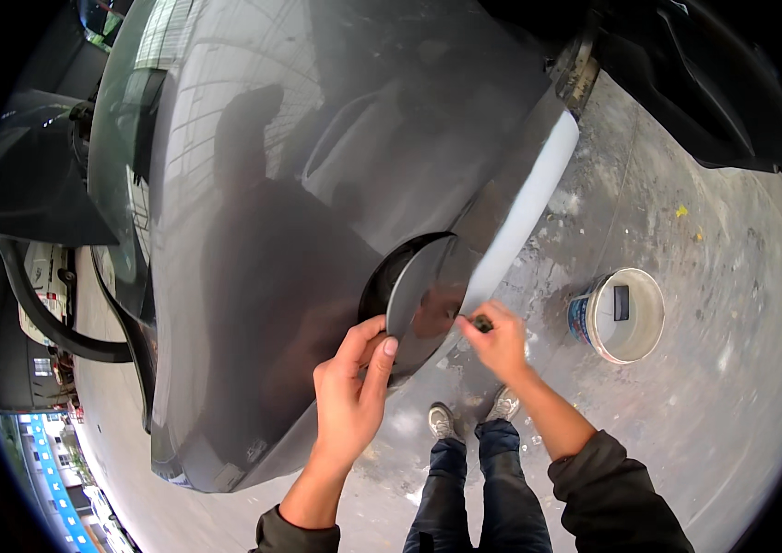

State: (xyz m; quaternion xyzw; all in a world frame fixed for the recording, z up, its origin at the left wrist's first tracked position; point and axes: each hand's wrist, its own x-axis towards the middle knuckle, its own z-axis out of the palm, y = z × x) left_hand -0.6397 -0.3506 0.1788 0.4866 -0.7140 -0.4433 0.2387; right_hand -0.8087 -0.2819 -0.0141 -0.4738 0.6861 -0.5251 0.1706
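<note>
A dark grey car body panel (253, 304) fills the left and middle of the head view. The round fuel filler flap (423, 304) on it stands swung out from its dark recess (382, 281). My left hand (354, 392) pinches the flap's near left rim between thumb and fingers. At the flap's right side my right hand (499, 343) is closed, fingertips pressed together close to the flap's surface. A small dark greenish thing shows at those fingers, too small to name. The inside of the recess is mostly hidden behind the flap.
A white bucket (651, 346) with a dark block (622, 302) inside stands on the grey concrete floor (714, 396) to the right. A whitish strip (529, 203) runs along the panel's edge. My shoes (442, 419) are below the car's edge. A dark car part (686, 83) juts in at upper right.
</note>
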